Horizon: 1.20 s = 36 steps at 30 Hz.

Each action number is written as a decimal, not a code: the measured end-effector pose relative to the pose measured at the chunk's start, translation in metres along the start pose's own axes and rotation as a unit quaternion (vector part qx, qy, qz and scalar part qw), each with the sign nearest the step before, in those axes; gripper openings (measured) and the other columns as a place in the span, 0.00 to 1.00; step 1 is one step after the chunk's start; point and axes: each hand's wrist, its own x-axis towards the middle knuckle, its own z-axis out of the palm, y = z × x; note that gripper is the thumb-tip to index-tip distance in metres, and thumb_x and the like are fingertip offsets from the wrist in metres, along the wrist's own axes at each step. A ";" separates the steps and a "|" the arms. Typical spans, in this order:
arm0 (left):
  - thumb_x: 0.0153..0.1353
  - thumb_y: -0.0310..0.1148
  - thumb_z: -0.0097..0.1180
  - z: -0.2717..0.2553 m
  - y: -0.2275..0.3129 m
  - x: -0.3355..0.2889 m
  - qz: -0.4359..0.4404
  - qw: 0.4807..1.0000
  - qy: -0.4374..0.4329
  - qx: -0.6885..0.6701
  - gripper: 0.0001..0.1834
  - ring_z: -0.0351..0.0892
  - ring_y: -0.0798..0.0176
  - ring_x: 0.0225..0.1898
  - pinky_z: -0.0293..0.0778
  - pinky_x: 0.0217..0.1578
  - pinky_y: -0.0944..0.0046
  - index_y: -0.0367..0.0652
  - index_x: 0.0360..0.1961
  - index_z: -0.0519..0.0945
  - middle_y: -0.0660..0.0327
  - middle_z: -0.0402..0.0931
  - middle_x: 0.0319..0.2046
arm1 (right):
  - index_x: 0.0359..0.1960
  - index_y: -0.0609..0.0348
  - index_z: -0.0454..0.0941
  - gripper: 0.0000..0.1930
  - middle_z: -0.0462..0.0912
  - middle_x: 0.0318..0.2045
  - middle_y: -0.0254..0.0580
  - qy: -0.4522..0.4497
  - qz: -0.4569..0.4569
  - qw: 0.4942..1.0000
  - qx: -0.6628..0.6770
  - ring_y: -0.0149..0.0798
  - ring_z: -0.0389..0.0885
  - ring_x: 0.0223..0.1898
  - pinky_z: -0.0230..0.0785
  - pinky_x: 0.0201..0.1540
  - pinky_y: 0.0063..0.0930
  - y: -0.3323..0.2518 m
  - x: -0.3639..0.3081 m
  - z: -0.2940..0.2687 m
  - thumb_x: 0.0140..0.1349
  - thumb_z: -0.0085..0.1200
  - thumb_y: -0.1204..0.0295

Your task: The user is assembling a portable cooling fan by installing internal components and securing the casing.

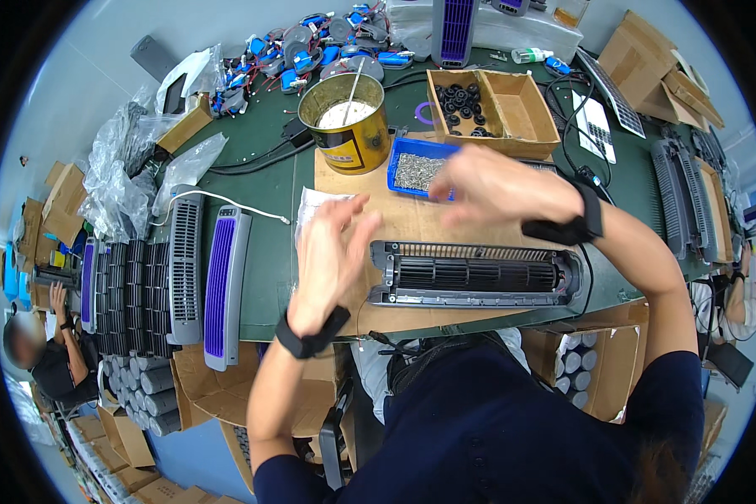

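Observation:
A dark grey fan housing [479,294] lies lengthwise on a cardboard sheet in front of me, with a long black ribbed fan roller [479,274] inside it. My left hand [332,256] hovers at the housing's left end, its fingers spread and nothing visible in them. Over the right edge of a blue tray [428,149] full of small metal screws [415,171] is my right hand [500,186]. Its fingers curve downward and are smeared by motion, so whether they hold anything is hidden. Both wrists wear black bands.
Behind the housing stand a yellow tin [351,155] with a stick in white paste and a cardboard box [521,113] with black round parts. Purple-grilled panels [224,286] and black rollers line the left. Blue-wrapped parts [307,55] are heaped at the back. Another person sits far left.

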 end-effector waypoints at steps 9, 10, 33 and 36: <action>0.46 0.34 0.65 0.073 -0.011 0.085 0.215 0.912 -0.039 0.348 0.08 0.74 0.53 0.39 0.68 0.41 0.55 0.40 0.24 0.85 0.55 0.77 0.31 | 0.21 0.67 0.78 0.02 0.79 0.22 0.59 0.174 0.060 0.970 -0.160 0.58 0.82 0.27 0.75 0.29 0.46 0.062 0.049 0.071 0.46 0.57 0.80; 0.46 0.34 0.65 0.076 -0.013 0.085 0.214 0.913 -0.038 0.346 0.08 0.74 0.53 0.39 0.68 0.41 0.55 0.40 0.24 0.85 0.55 0.77 0.31 | 0.21 0.67 0.78 0.02 0.79 0.22 0.59 0.172 0.060 0.970 -0.162 0.58 0.82 0.27 0.75 0.29 0.46 0.064 0.049 0.070 0.46 0.57 0.80; 0.54 0.21 0.63 -0.029 -0.008 -0.020 -0.109 0.975 -0.091 -0.173 0.06 0.78 0.70 0.30 0.73 0.35 0.71 0.35 0.34 0.86 0.59 0.82 0.28 | 0.33 0.65 0.80 0.06 0.84 0.29 0.49 0.145 -0.050 0.963 0.220 0.43 0.85 0.33 0.76 0.36 0.31 -0.004 0.029 0.053 0.52 0.58 0.85; 0.55 0.21 0.62 -0.021 -0.001 -0.041 -0.151 0.955 -0.101 -0.236 0.07 0.79 0.70 0.31 0.74 0.35 0.70 0.36 0.36 0.86 0.60 0.83 0.30 | 0.34 0.67 0.78 0.06 0.82 0.31 0.45 0.062 -0.084 0.957 0.272 0.42 0.82 0.33 0.75 0.36 0.30 -0.028 0.024 0.057 0.54 0.56 0.85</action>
